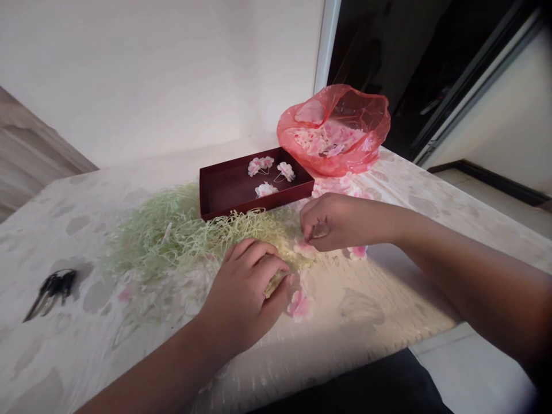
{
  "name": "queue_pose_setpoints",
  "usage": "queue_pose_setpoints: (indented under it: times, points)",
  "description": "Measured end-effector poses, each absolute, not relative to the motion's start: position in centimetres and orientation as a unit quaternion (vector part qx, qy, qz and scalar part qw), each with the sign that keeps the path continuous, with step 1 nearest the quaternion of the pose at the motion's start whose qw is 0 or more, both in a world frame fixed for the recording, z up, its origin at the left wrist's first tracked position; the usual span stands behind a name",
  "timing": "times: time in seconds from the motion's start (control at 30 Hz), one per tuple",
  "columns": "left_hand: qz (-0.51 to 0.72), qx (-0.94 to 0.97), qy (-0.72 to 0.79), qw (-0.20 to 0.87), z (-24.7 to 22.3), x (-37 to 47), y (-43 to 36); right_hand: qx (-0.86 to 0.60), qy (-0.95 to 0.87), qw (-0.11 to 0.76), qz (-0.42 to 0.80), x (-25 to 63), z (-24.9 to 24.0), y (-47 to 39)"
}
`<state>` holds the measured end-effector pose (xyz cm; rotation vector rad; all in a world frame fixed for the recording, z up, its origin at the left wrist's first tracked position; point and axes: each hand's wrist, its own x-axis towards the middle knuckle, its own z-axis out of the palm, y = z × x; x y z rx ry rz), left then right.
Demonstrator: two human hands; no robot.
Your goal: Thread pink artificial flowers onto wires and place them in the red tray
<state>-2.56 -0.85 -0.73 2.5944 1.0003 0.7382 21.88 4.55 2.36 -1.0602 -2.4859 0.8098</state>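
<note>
Three groups of pink-and-white artificial blossoms, some with thin pale wires, are contained in an open dark-red box set toward the far edge of the tabletop. The tabletop is covered with a pale leaf-patterned cloth. At its far right corner a translucent red plastic bag is seen, its mouth spread wide and partly filled with loose pink petals. More blossoms are scattered between the bag and the right arm.

The left hand is held curled near the front edge, its thumb and index fingertip brought close together beside a pink blossom; whether that blossom is gripped cannot be told. The right hand is placed farther back, near the box's front right corner, its thumb and index finger drawn together just above another pale-pink blossom; a firm pinch on it cannot be confirmed.

Wiry light-green artificial foliage is heaped along the box's front and left side. Toward the tabletop's left edge, a bunch of keys is laid.
</note>
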Motion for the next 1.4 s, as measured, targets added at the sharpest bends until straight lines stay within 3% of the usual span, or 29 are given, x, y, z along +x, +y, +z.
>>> queue_pose_setpoints:
  times: [0.4, 0.6, 0.8, 1.17, 1.4]
  points:
    - [0.256, 0.896, 0.341, 0.125, -0.8, -2.6, -0.9, -0.345, -0.869, 0.211, 0.285, 22.1, 2.4, 4.7]
    - [0.253, 0.897, 0.342, 0.123, -0.8, -2.7, -0.9, -0.376, -0.830, 0.307, 0.275, 22.5, 2.7, 4.9]
    - [0.250, 0.899, 0.339, 0.123, -0.7, -2.7, -0.9, -0.363, -0.845, 0.185, 0.347, 22.7, 2.4, 5.0]
    - [0.240, 0.900, 0.343, 0.125, -0.7, -2.7, -0.8, -0.303, -0.888, 0.198, 0.284, 22.0, 2.0, 4.8]
    - [0.241, 0.899, 0.345, 0.122, -0.8, -2.6, -0.8, -0.316, -0.884, 0.140, 0.314, 22.4, 2.6, 4.7]
